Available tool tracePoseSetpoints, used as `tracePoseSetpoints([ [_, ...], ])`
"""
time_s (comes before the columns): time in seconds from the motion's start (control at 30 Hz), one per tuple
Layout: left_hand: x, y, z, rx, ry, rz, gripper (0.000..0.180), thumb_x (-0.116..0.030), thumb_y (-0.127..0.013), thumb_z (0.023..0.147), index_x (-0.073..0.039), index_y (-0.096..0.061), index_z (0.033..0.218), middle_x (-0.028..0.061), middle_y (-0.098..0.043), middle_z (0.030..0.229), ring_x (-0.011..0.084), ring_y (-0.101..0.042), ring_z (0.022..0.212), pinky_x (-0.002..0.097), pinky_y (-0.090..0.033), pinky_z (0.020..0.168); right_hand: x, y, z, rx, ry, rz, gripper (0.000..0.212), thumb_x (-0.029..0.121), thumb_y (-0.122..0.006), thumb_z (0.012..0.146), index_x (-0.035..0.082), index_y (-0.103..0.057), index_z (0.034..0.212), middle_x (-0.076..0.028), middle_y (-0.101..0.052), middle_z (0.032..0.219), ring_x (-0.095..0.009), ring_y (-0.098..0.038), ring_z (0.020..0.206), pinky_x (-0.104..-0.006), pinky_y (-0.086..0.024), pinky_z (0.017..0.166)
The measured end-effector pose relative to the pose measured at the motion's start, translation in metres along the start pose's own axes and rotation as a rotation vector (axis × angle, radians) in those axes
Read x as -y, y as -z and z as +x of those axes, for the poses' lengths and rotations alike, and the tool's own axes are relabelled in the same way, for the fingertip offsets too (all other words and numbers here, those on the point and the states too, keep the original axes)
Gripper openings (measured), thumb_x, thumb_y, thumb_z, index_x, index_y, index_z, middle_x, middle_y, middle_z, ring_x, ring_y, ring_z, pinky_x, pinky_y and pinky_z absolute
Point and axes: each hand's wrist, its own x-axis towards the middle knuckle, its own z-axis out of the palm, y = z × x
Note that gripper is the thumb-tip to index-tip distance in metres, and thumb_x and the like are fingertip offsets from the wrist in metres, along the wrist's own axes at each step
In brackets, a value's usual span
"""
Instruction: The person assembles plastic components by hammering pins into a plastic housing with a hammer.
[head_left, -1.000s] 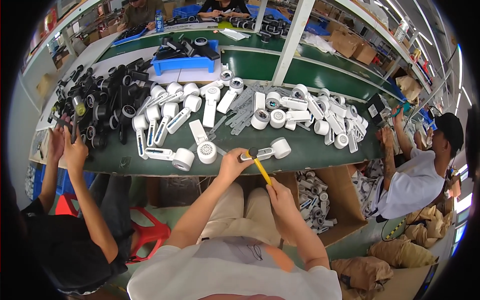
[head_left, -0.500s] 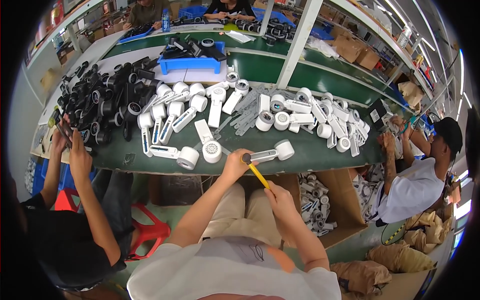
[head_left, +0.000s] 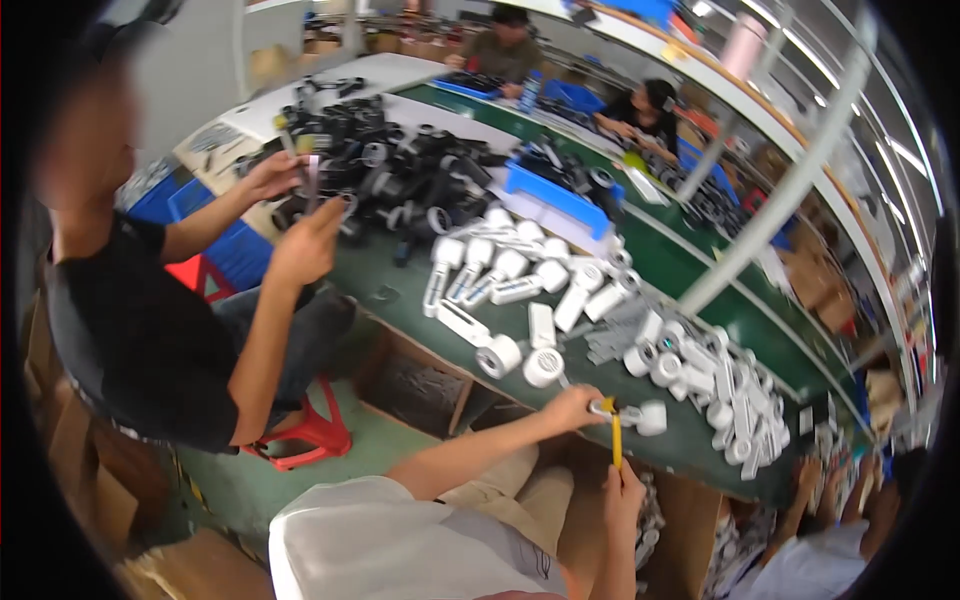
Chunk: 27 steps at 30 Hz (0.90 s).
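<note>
My right hand is wrapped round the yellow handle of a small hammer. The hammer's head is over the end of a white handheld fan lying at the bench's near edge. My left hand is closed on the handle end of that fan, whose round head points right. Just where hammer and fan meet is partly blurred. To the left of my left hand lies another white fan with a round grille. Several more white fans are heaped to the right.
Grey flat strips lie mid-bench. Black fans are piled at the left, before a blue tray. A co-worker in black sits at left by a red stool. Under the bench stands a cardboard box. A post rises behind.
The view has swung left and tilted, so the bench now slants down to the right. My left hand still grips the fan, and my right hand still holds the hammer over it.
</note>
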Motion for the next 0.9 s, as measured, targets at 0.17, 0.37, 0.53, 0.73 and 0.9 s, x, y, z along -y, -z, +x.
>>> tracePoseSetpoints([
  [0.17, -0.014, 0.009, -0.005, -0.028, 0.018, -0.041, 0.028, -0.013, -0.076, 0.067, 0.001, -0.064, 0.087, 0.0153, -0.063, 0.087, 0.0348, -0.061, 0.084, 0.0400, -0.049, 0.074, -0.025, -0.003, 0.008, 0.047, 0.024, 0.034, 0.015, 0.011, -0.051, 0.092, -0.001, -0.061, 0.095, 0.002, -0.046, 0.056, -0.004, -0.041, 0.046, -0.0229, -0.031, 0.042],
  [0.37, -0.012, 0.008, -0.008, -0.048, -0.011, -0.083, 0.024, -0.012, -0.073, 0.067, -0.002, -0.061, 0.085, 0.0157, -0.062, 0.086, 0.0352, -0.060, 0.086, 0.0419, -0.049, 0.076, 0.008, 0.007, 0.019, -0.065, -0.132, 0.270, 0.017, 0.012, -0.049, 0.094, 0.001, -0.062, 0.100, 0.004, -0.045, 0.054, -0.002, -0.035, 0.044, -0.0206, -0.025, 0.039],
  [0.53, -0.009, 0.003, -0.013, -0.014, -0.022, -0.098, 0.025, -0.014, -0.073, 0.068, -0.002, -0.061, 0.086, 0.0155, -0.061, 0.085, 0.0350, -0.060, 0.088, 0.0427, -0.048, 0.079, -0.003, 0.014, -0.001, -0.045, -0.055, 0.102, 0.017, 0.014, -0.050, 0.095, 0.003, -0.062, 0.101, 0.005, -0.045, 0.055, -0.001, -0.037, 0.044, -0.0198, -0.025, 0.039],
  [0.73, -0.005, 0.007, -0.005, -0.002, -0.074, -0.001, 0.030, -0.019, -0.076, 0.067, -0.004, -0.065, 0.091, 0.0156, -0.064, 0.089, 0.0354, -0.060, 0.088, 0.0417, -0.049, 0.078, 0.011, 0.004, -0.002, 0.054, -0.222, 0.235, 0.016, 0.015, -0.052, 0.094, 0.002, -0.061, 0.095, 0.003, -0.048, 0.055, -0.003, -0.040, 0.043, -0.0210, -0.030, 0.038],
  [0.9, -0.005, 0.018, -0.004, -0.071, -0.093, -0.006, 0.024, -0.012, -0.074, 0.069, -0.002, -0.065, 0.089, 0.0151, -0.062, 0.082, 0.0339, -0.061, 0.080, 0.0407, -0.049, 0.072, 0.049, 0.002, 0.005, 0.130, -0.203, 0.865, 0.043, 0.002, -0.053, 0.087, -0.003, -0.046, 0.129, -0.007, -0.054, 0.072, -0.012, -0.048, 0.052, -0.0246, -0.040, 0.048],
])
